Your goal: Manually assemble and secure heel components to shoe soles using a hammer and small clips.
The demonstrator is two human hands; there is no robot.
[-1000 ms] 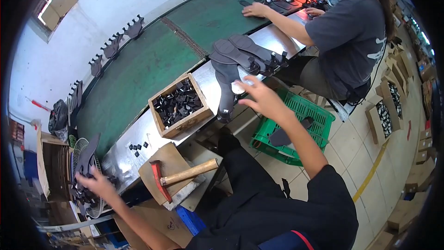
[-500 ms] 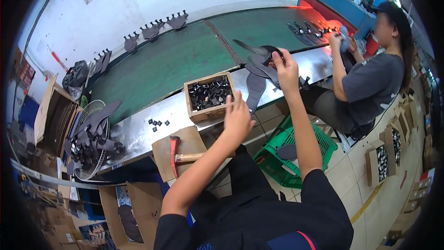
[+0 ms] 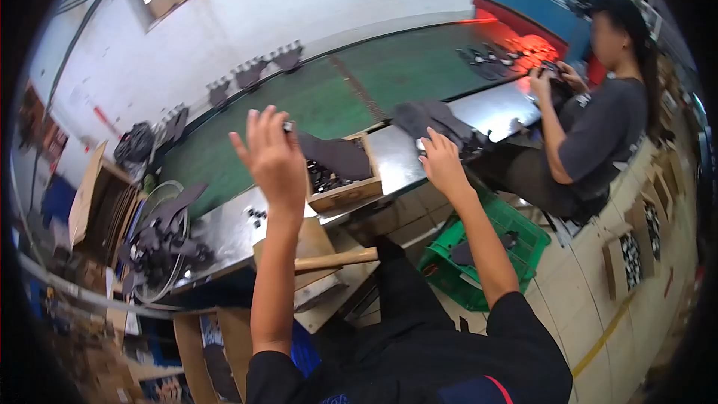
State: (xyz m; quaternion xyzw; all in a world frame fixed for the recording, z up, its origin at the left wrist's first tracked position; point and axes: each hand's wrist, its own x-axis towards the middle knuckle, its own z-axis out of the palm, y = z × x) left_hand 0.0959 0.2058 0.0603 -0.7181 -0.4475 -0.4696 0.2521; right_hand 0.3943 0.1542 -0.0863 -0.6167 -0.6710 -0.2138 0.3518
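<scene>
My left hand [image 3: 273, 161] is raised left of the wooden box [image 3: 345, 198], some fingers spread. A dark shoe sole [image 3: 340, 158] reaches from its thumb side across the top of the box, seemingly gripped there; the thumb is hidden. A small dark-and-light bit shows at those fingertips. Small black pieces [image 3: 323, 179] fill the box under the sole. My right hand [image 3: 446, 164] has its fingers apart beside a pile of dark soles [image 3: 430, 118] on the metal bench edge; both are slightly blurred.
A hammer's wooden handle [image 3: 336, 259] lies across a board near my left forearm. A green crate [image 3: 516, 269] stands on the floor. To the left is a basket of dark parts [image 3: 168, 243]. A co-worker [image 3: 602, 112] sits at right beside the green belt [image 3: 299, 105].
My left hand has risen leftward from the box, with a sole now stretched over it. My right hand has come down to the pile, without the dark piece it held up.
</scene>
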